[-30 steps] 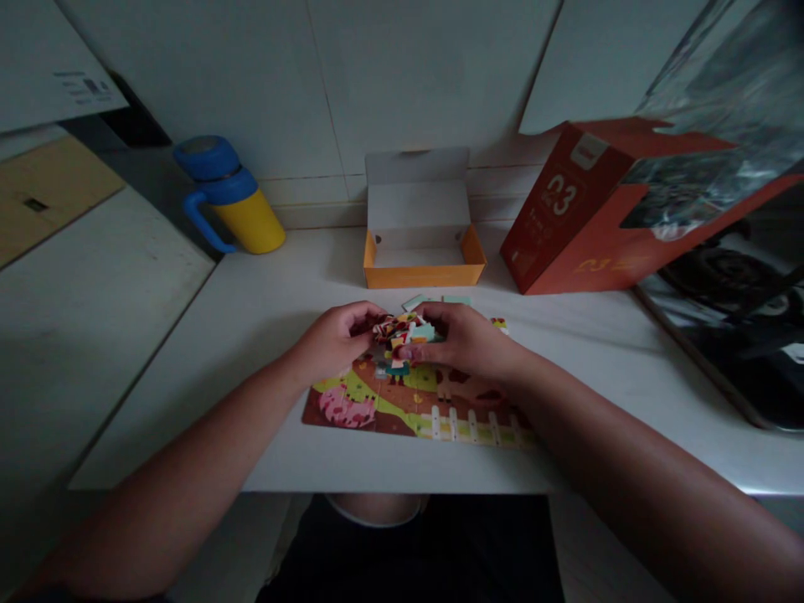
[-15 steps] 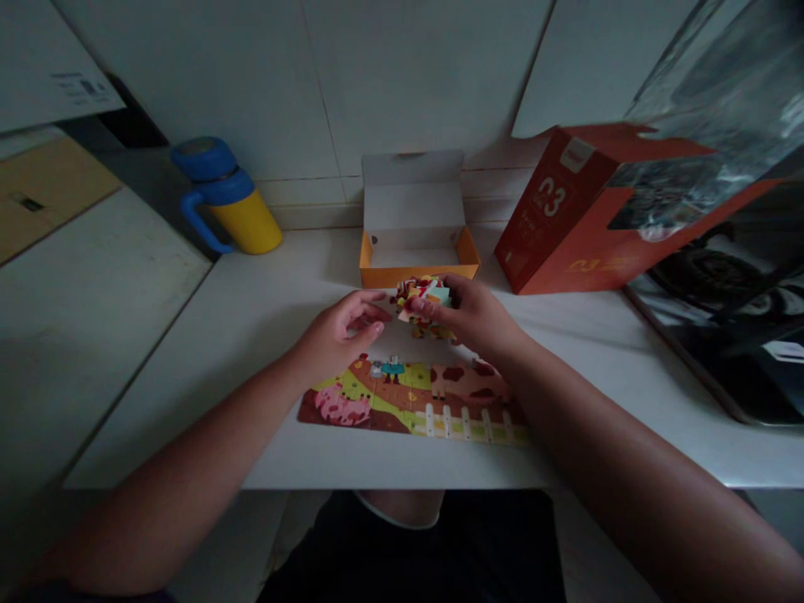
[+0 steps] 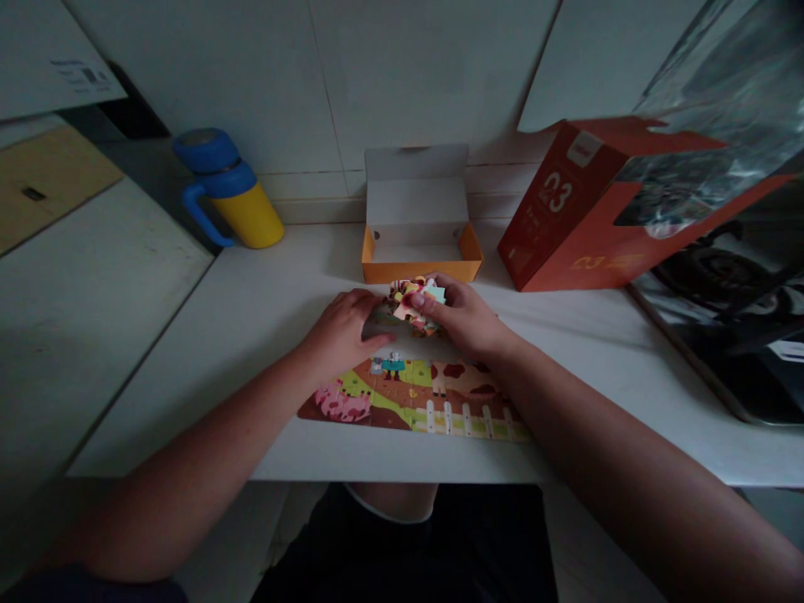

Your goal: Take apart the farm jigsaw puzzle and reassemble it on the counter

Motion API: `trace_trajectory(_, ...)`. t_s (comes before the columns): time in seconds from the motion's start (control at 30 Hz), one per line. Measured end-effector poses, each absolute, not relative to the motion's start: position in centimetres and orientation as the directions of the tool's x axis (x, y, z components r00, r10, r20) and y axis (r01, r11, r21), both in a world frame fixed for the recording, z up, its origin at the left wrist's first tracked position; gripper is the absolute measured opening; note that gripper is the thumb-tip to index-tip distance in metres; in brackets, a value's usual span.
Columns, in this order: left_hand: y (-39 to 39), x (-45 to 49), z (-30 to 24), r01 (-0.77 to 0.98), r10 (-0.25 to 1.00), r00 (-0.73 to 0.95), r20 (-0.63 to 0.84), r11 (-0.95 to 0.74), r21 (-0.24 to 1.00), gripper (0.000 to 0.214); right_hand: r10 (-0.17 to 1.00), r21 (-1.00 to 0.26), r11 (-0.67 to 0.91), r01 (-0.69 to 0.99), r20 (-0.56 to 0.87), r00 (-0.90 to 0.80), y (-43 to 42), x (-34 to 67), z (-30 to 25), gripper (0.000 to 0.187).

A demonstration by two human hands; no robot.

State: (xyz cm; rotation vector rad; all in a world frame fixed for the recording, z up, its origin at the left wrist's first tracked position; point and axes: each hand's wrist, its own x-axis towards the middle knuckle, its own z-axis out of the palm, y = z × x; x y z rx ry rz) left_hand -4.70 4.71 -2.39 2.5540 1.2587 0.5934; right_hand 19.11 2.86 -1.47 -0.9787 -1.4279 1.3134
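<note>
In my right hand [image 3: 468,314] is a bunch of jigsaw puzzle pieces [image 3: 414,303], pressed between thumb and fingers. My left hand [image 3: 348,328] hovers at the left of the bunch, thumb and fingers apart; its fingertips come close to the pieces, and I cannot tell whether they touch. Below both hands lies a joined strip of jigsaw puzzle [image 3: 402,398] with a pink pig, a brown-patched cow and a white fence. My right wrist and forearm hide its right end. More pieces under my right hand are partly hidden.
An open orange box [image 3: 418,270] with its lid raised stands behind my hands. Back left is a yellow and blue flask [image 3: 248,213]; back right is a large red box [image 3: 565,218]. A black appliance [image 3: 734,335] sits at the right, by the white table [image 3: 276,456].
My left hand has moved slightly right and turned, its fingers now nearer the bunch. My right hand has shifted a little left with the puzzle pieces and tilted them.
</note>
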Motion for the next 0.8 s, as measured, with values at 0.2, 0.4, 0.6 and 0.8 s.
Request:
trace_trajectory(0.2, 5.1, -5.2, -2.4, 0.731, 0.812, 0.536, 0.231, -0.583, 0.354, 0.032, 0.975, -0.982, 0.152, 0.115, 0.130, -0.178, 2.6, 18.6, -1.6, 0.048)
trace_trajectory(0.4, 6.1, -5.4, -3.3, 0.713, 0.802, 0.542, 0.251, -0.597, 0.368, 0.042, 0.971, -0.866, 0.214, 0.452, 0.241, 0.001, 3.1, 18.9, -2.1, 0.051)
trace_trajectory(0.6, 7.3, -5.5, -3.0, 0.681, 0.832, 0.522, 0.189, -0.539, 0.495, 0.036, 0.937, -0.665, 0.278, 0.693, 0.347, -0.043, 3.6, 18.9, -2.9, 0.041)
trace_trajectory(0.8, 6.4, -5.9, -2.8, 0.593, 0.864, 0.489, 0.117, -0.428, 0.682, 0.028, 0.915, -0.559, 0.380, 0.737, 0.341, -0.213, 3.8, 18.9, -3.4, 0.036)
